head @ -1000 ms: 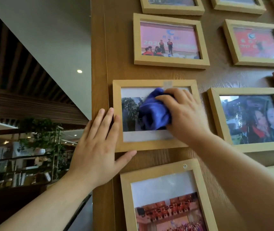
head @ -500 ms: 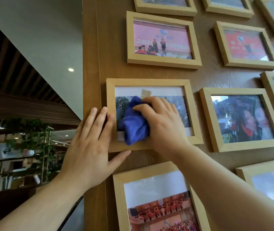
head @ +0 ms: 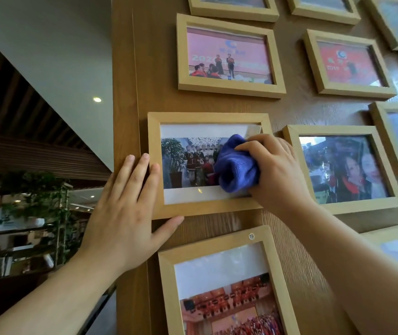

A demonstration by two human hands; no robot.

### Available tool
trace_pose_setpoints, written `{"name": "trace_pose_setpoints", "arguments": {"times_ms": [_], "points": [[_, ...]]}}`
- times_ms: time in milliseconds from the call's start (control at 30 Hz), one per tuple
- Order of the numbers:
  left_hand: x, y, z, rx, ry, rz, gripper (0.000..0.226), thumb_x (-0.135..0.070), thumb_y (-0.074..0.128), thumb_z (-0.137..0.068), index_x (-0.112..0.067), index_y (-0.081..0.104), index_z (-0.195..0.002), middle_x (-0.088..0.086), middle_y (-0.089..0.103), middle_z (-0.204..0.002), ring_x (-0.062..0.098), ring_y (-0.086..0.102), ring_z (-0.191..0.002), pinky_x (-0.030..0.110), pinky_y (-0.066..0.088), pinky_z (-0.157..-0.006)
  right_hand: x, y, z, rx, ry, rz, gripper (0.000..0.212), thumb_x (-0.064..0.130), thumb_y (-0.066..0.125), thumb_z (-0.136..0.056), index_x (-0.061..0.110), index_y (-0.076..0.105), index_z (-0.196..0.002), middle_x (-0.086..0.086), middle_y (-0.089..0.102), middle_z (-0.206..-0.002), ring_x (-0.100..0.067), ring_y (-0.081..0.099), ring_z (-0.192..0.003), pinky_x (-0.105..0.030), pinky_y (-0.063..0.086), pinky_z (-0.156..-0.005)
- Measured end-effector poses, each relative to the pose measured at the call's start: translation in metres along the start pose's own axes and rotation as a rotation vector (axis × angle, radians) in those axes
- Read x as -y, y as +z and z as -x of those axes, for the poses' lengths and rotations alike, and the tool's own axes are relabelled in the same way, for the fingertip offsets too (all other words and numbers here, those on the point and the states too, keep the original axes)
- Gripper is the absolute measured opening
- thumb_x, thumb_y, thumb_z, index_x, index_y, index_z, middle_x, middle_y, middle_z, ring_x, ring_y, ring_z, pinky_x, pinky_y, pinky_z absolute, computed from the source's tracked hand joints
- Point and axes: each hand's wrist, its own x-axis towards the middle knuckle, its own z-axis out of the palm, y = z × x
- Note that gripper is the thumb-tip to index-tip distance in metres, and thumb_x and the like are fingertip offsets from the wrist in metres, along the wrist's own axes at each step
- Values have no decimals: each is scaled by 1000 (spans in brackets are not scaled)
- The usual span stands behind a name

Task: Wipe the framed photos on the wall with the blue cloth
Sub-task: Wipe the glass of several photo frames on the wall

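- Blue cloth (head: 237,164), bunched, gripped by closed right hand (head: 276,172) against middle frame (head: 155,165) glass.
- Left hand (head: 125,213) flat, fingers spread, holding nothing, bracing frame's left edge.
- Ten wooden frames at least partly visible.

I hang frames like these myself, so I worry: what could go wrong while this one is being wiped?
The right hand presses the bunched blue cloth against the light wooden frame's right side; only the left hand steadies its lower-left corner, so it might tilt or unhook. The hand could also knock the neighbouring selfie frame.
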Motion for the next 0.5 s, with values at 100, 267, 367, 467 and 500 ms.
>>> {"name": "trace_pose_setpoints", "arguments": {"times_ms": [100,267,367,467,500], "points": [[0,1,0,2,-5,-2,93,-75,26,-88,-9,19,-152,17,20,-160,29,7,-150,49,20,-118,5,4,0,9,16,-57,48,7,78,-66,10,63,-111,-12,60,-116,-35,53,-106,-50,47,-92],[0,1,0,-11,2,14,92,-74,28,-88,-7,22,-151,19,23,-159,30,10,-150,50,22,-117,36,18,-8,34,-104,-105,46,16,80,-67,10,66,-111,-15,62,-111,-37,56,-102,-57,42,-97],[0,1,0,-21,12,16,92,-73,30,-87,-6,24,-150,20,27,-157,31,13,-149,50,23,-117,55,26,-10,69,-237,-92,43,22,79,-70,13,66,-110,-12,63,-112,-34,58,-103,-54,34,-106],[2,2,-1,-25,15,12,93,-73,31,-86,-6,24,-150,20,26,-157,30,12,-149,50,22,-117,53,25,-11,70,-277,-22,34,20,73,-76,17,65,-109,-9,63,-112,-33,58,-101,-50,32,-107],[3,3,-1,-27,14,7,93,-74,32,-86,-7,24,-150,20,26,-158,30,12,-149,50,22,-117,46,22,-12,69,-266,7,34,21,71,-76,18,64,-109,-8,63,-112,-33,58,-102,-51,34,-106]]}}
